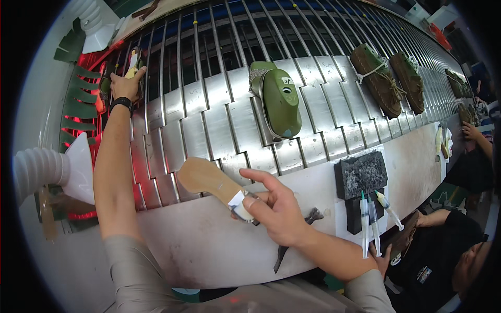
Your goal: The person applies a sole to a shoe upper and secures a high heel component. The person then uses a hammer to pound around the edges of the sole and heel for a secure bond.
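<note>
My right hand (pixel 276 208) was nearly closed, thumb and fingers pinching the heel end of a tan sole (pixel 203 178), with the index finger stretched out free; the sole's broad end pointed left, over the seam where the metal conveyor (pixel 209 128) met my pale bench (pixel 209 245). My left hand (pixel 127 86), a black band (pixel 121 102) at its wrist, was at the far left of the conveyor, fingers partly curled at the near end of a narrow dark and pale piece (pixel 134 59); I could not tell whether it was gripped or only touched. The containers were three clear syringes (pixel 365 229), lying to the right of my right hand beside two black blocks (pixel 361 175), tips toward the larger block; their barrels looked whitish, the rightmost one yellowish near the tip, and I could not tell how full they were. A green shoe mould (pixel 282 101) lay mid-conveyor. Farther right stood a pair of brown shoes (pixel 382 86) with pale laces, the nearer one showing green inside its opening. A dark tool (pixel 282 255) lay partly under my right forearm. At lower right, a co-worker (pixel 443 237) held another brown shoe (pixel 404 235).
</note>
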Demonstrator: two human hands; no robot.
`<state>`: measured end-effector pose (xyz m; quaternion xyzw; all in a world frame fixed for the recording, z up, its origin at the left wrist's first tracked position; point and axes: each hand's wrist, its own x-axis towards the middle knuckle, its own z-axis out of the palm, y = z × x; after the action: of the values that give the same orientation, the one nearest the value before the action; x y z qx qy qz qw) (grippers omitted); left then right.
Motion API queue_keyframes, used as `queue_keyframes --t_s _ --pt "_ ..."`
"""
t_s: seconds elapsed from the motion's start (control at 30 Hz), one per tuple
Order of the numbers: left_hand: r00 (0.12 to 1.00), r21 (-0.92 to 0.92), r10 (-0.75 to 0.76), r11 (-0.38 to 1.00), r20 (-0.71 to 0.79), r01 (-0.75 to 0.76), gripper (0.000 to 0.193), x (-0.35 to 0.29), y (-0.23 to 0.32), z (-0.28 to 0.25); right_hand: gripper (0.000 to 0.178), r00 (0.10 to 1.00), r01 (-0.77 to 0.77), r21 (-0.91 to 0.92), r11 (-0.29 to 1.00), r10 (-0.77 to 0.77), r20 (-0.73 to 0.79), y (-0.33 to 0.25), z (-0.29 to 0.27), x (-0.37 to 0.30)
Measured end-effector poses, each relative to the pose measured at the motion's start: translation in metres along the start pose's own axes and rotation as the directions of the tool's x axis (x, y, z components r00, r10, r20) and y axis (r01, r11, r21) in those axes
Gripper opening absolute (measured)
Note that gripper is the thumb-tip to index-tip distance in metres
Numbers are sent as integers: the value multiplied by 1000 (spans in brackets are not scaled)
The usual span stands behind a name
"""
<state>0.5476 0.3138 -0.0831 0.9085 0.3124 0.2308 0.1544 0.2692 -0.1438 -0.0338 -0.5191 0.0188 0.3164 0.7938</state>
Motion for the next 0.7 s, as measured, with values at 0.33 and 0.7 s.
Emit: queue_keyframes --t_s 0.33,0.7 --pt "987 43 161 986 24 -162 75 -62 -19 -71 67 986 162 -102 981 -157 56 0 8 -4" --pt "809 92 576 805 121 -587 78 -432 -72 -329 48 778 492 -672 554 -626 54 -6 36 -28"
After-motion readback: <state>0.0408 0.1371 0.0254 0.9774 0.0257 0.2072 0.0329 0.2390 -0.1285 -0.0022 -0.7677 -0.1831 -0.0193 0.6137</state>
